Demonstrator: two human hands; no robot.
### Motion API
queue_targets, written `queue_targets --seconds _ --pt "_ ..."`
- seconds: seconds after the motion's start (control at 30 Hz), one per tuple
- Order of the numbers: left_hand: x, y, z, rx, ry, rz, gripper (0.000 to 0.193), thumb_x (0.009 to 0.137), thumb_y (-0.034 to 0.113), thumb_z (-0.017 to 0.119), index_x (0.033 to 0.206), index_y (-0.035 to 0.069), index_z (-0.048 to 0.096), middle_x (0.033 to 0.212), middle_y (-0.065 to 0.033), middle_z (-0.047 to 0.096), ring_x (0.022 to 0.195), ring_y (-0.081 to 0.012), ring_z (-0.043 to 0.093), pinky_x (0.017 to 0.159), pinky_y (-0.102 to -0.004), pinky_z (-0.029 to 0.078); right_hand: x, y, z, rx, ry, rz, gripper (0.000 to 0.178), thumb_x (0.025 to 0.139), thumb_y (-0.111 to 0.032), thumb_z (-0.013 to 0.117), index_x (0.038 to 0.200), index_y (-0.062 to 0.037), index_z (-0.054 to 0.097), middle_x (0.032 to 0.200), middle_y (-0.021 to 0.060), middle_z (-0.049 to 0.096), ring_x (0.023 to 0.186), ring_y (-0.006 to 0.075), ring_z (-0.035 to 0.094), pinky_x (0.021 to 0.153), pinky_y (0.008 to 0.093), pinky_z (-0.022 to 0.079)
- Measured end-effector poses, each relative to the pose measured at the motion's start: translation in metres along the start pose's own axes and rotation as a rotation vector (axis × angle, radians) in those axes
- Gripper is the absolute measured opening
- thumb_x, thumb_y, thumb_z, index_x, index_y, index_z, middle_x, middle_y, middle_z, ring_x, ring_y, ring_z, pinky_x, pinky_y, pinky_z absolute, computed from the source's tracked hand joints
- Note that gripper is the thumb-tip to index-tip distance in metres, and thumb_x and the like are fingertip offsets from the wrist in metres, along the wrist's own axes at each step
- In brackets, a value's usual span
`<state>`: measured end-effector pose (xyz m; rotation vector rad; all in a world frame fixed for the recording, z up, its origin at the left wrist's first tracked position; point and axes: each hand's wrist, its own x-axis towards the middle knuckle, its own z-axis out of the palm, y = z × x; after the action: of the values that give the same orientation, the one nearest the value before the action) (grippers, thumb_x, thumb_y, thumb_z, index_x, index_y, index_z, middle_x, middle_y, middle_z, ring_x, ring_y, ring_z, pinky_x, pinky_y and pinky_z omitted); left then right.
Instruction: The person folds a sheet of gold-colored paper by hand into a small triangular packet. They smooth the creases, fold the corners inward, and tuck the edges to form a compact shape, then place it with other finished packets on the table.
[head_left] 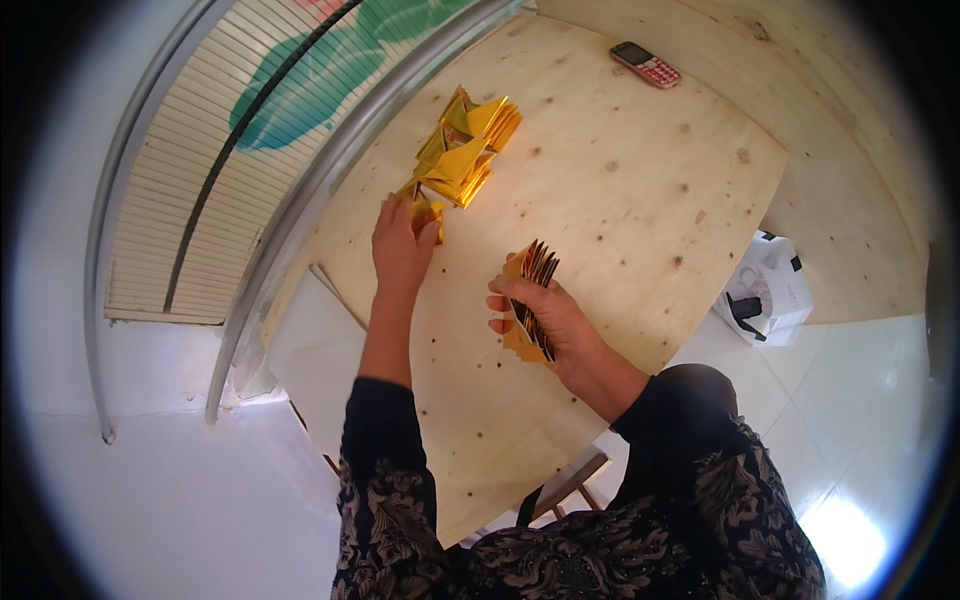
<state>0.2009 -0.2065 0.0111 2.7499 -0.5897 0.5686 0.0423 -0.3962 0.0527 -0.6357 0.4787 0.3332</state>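
Observation:
On the wooden board, several shiny folded gold paper pieces (462, 160) lie bunched together at the upper left. My left hand (400, 245) is at the near end of this bunch, its thumb and fingers closed round a gold paper piece (428, 217). In front of my body, to the right, my right hand (556, 318) grips a fanned stack of folded gold papers (533, 290). Their dark edges face up, and the thumb presses across them. A paler gold flap sticks out below the fingers. How many pieces are in the stack cannot be made out.
The pale plywood board (600, 200) carries a red and dark keypad phone (645, 65) at its far edge. A bent metal tube frame (330, 150) borders its left side. A white bag (768, 290) with black parts stands on the tiled floor at the right.

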Motion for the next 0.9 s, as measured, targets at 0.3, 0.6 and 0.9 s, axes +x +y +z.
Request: queue_targets --seconds 0.3,0.6,0.9 --pt "0.025 -0.013 0.011 -0.022 -0.353 -0.185 0.053 0.088 0.033 0.062 0.130 0.001 0.051 0.118 -0.0218 0.061 0.099 -0.0366 0.063 0.085 -0.0425 0.051 0.004 0.001 -0.001 0.000 0.001 0.002 0.038 0.081 -0.023 0.074 0.106 -0.0092 0.048 0.101 0.0034 0.054 0.092 0.0133 0.059 0.073 0.0313 0.056" --pt "-0.039 0.005 -0.043 -0.450 0.036 -0.537 0.033 0.097 0.015 0.049 0.124 -0.002 0.056 0.111 -0.0201 0.066 0.100 -0.0274 0.064 0.088 -0.0338 0.048 0.005 0.006 -0.002 0.025 -0.014 0.007 0.038 0.082 -0.023 0.075 0.106 -0.0092 0.049 0.100 0.0035 0.054 0.090 0.0140 0.059 0.073 0.0311 0.056" --pt "-0.111 0.120 -0.081 -0.604 -0.242 -0.363 0.040 0.090 0.005 0.054 0.130 0.000 0.055 0.127 -0.0143 0.060 0.112 -0.0270 0.059 0.108 -0.0372 0.035 0.003 0.011 0.003 0.049 -0.060 -0.038 0.038 0.082 -0.028 0.077 0.104 -0.0097 0.052 0.093 0.0019 0.059 0.083 0.0140 0.061 0.068 0.0314 0.057"
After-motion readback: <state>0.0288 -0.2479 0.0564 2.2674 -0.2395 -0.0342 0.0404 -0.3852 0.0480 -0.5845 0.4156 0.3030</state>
